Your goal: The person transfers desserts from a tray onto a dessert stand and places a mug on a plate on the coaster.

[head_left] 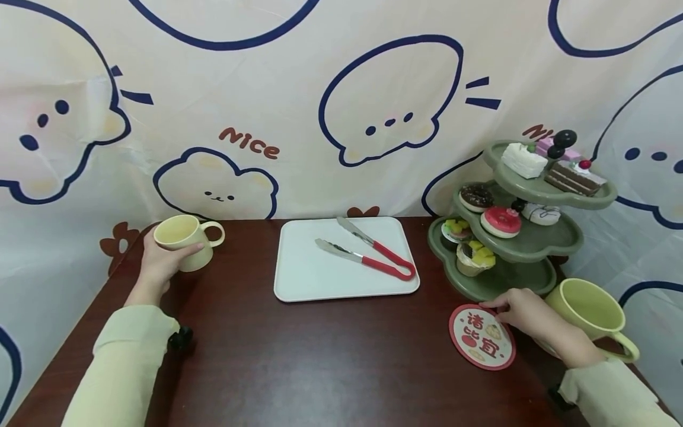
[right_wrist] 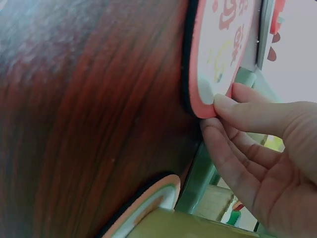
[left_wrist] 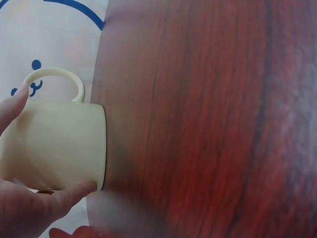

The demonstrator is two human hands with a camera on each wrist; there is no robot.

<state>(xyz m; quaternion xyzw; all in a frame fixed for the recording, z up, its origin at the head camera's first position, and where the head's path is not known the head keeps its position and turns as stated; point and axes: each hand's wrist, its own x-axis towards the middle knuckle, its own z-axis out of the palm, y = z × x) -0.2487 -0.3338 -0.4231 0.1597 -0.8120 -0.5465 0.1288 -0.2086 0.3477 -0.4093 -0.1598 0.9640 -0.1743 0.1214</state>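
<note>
My left hand grips a pale yellow mug around its body at the table's back left, the mug's handle facing right. In the left wrist view, the thumb and fingers lie on opposite sides of the mug. On the right, my right hand pinches the edge of a round coaster with a red rim, white middle and red characters. The right wrist view has the thumb on top of the coaster and fingers beneath its edge. A green mug stands beside my right hand, on another coaster.
A white tray with red-handled tongs lies at the back middle. At the back right rises a green three-tier stand bearing cakes, donuts and cupcakes. A patterned cloth hangs behind the dark wooden table.
</note>
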